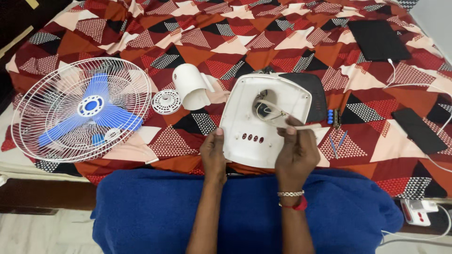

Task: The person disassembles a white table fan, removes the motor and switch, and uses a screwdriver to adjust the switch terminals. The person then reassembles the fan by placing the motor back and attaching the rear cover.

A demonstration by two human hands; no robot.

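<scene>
A white plastic fan base [249, 123] stands tilted on the bed edge, its underside facing me, with a round hole and a row of small red openings. My left hand [214, 155] grips its lower left edge. My right hand [296, 153] pinches a pale cord [275, 113] that comes out of the hole. A bracelet and a red thread sit on the right wrist.
On the patterned red bedspread [188, 37] lie a white wire fan guard with blue blades [84, 108], a white round cap [166, 102], a white motor cover [190, 84], a dark tablet [379, 40], a phone [418, 130], small blue parts [331, 116] and a power strip [416, 211].
</scene>
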